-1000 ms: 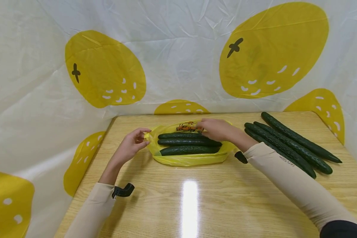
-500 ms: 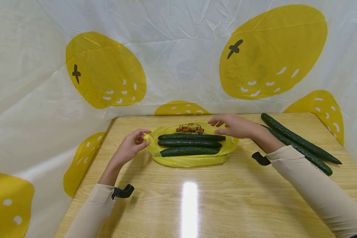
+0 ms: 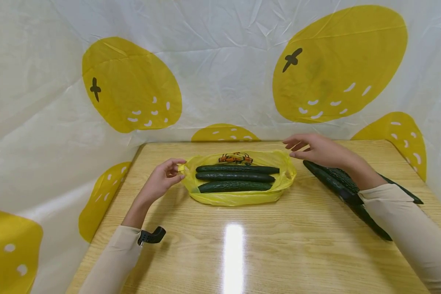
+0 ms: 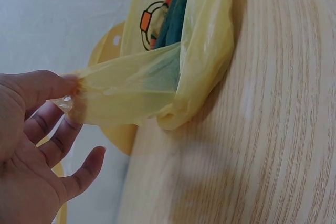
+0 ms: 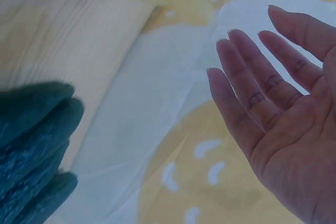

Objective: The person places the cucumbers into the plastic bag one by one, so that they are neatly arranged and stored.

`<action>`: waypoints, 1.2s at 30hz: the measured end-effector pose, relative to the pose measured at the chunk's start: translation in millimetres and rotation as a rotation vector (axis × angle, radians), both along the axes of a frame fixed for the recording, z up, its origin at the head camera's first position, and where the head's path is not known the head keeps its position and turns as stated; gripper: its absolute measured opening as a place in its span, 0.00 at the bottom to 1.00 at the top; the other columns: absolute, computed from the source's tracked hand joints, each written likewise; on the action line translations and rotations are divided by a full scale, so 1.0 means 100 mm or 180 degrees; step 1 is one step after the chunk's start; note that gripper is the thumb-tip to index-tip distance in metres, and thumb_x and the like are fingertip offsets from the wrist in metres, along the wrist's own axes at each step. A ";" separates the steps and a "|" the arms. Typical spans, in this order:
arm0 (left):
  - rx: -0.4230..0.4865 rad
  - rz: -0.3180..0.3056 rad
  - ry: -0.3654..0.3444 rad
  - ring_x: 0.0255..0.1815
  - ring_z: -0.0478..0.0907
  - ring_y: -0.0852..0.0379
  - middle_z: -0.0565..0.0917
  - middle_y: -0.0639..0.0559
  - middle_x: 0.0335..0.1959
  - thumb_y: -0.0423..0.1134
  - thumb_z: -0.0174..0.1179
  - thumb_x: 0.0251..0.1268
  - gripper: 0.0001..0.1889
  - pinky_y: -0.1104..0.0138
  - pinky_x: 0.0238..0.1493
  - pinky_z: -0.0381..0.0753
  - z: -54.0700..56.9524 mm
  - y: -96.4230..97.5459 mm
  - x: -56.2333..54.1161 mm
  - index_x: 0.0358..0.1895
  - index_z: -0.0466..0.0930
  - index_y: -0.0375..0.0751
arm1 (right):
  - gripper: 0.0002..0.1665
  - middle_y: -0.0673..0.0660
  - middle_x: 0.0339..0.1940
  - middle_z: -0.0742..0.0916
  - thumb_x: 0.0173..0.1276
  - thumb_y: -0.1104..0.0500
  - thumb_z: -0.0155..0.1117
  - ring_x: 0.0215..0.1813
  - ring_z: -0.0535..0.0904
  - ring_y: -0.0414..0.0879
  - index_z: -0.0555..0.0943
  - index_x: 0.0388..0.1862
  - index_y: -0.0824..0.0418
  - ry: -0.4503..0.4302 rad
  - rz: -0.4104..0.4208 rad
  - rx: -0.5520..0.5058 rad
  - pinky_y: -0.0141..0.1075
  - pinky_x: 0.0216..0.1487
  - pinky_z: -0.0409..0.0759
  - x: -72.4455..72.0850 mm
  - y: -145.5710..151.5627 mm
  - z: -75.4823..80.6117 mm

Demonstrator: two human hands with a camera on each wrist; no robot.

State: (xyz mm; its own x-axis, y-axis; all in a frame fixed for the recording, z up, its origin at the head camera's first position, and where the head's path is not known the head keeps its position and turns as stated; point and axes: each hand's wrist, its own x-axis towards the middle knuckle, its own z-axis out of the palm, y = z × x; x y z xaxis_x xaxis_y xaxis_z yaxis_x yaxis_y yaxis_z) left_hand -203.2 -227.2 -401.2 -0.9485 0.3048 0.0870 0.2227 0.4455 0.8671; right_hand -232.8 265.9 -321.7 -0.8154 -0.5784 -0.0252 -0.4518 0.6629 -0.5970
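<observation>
Three dark green cucumbers (image 3: 235, 176) lie side by side inside a yellow plastic bag (image 3: 235, 199) on the table. My left hand (image 3: 159, 182) pinches the bag's left handle between thumb and fingers; in the left wrist view the handle (image 4: 126, 90) is stretched out from the bag. My right hand (image 3: 325, 151) hovers in the air between the bag and the cucumbers on the right. Its fingers are relaxed and hold nothing, as the right wrist view of the hand (image 5: 283, 87) confirms. Several more cucumbers (image 3: 369, 218) lie under the right forearm, partly hidden by it.
The wooden table (image 3: 191, 245) reaches to a white backdrop (image 3: 220, 90) with yellow fruit prints behind and at the sides. A black wrist mount (image 3: 152, 235) sticks out from the left forearm. The bag's right handle (image 3: 289, 173) stands loose.
My right hand has drawn away from over the bagged cucumbers, moving right, towards the other cucumbers. The left hand keeps its pinch on the handle and has stayed in place.
</observation>
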 end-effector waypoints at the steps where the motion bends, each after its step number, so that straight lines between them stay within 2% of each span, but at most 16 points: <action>1: 0.0018 -0.0003 -0.0016 0.39 0.71 0.48 0.73 0.40 0.42 0.30 0.64 0.70 0.22 0.69 0.37 0.75 0.00 0.00 0.00 0.66 0.75 0.36 | 0.25 0.61 0.62 0.83 0.78 0.57 0.61 0.60 0.81 0.57 0.75 0.70 0.61 0.0017 -0.0011 -0.0007 0.53 0.55 0.81 0.00 0.04 -0.01; 6: 0.0064 0.0009 -0.0053 0.39 0.71 0.48 0.72 0.40 0.42 0.30 0.64 0.70 0.22 0.70 0.37 0.75 -0.01 0.01 -0.01 0.66 0.76 0.37 | 0.26 0.61 0.61 0.84 0.77 0.59 0.61 0.58 0.83 0.56 0.74 0.71 0.62 0.0091 -0.0100 0.0017 0.49 0.52 0.82 0.00 0.26 -0.09; 12: 0.0065 0.0032 -0.0058 0.40 0.72 0.47 0.72 0.40 0.42 0.31 0.64 0.70 0.21 0.69 0.36 0.76 -0.01 0.00 -0.01 0.65 0.76 0.38 | 0.25 0.61 0.58 0.86 0.76 0.60 0.62 0.54 0.84 0.55 0.75 0.70 0.64 0.0190 -0.0209 0.0137 0.39 0.47 0.82 0.04 0.49 -0.16; 21: 0.0052 0.0024 -0.0057 0.41 0.73 0.46 0.72 0.39 0.44 0.31 0.64 0.71 0.21 0.69 0.38 0.77 -0.01 0.00 -0.01 0.65 0.77 0.39 | 0.25 0.62 0.57 0.85 0.77 0.61 0.62 0.52 0.84 0.52 0.75 0.69 0.65 0.0119 -0.0432 0.0296 0.32 0.46 0.81 0.05 0.81 -0.30; 27: 0.0052 0.0038 -0.0071 0.41 0.73 0.47 0.72 0.39 0.43 0.30 0.64 0.71 0.22 0.69 0.37 0.77 -0.01 0.00 -0.01 0.66 0.76 0.38 | 0.23 0.62 0.54 0.87 0.75 0.61 0.64 0.51 0.84 0.56 0.77 0.67 0.65 0.0239 -0.0566 0.0339 0.34 0.43 0.81 0.06 1.00 -0.39; 32: 0.0058 0.0064 -0.0108 0.41 0.74 0.47 0.72 0.40 0.44 0.30 0.64 0.70 0.22 0.69 0.38 0.77 0.00 0.01 -0.01 0.66 0.76 0.38 | 0.23 0.65 0.53 0.86 0.74 0.60 0.65 0.54 0.82 0.64 0.77 0.65 0.66 0.0254 -0.0660 0.0330 0.43 0.44 0.83 0.07 1.16 -0.44; 36: 0.0034 0.0055 -0.0091 0.41 0.74 0.47 0.72 0.39 0.44 0.30 0.64 0.71 0.22 0.69 0.38 0.77 0.00 0.01 -0.01 0.66 0.76 0.38 | 0.22 0.65 0.50 0.87 0.72 0.62 0.68 0.51 0.83 0.65 0.79 0.62 0.68 0.0376 -0.0658 0.0300 0.35 0.42 0.82 0.06 1.30 -0.52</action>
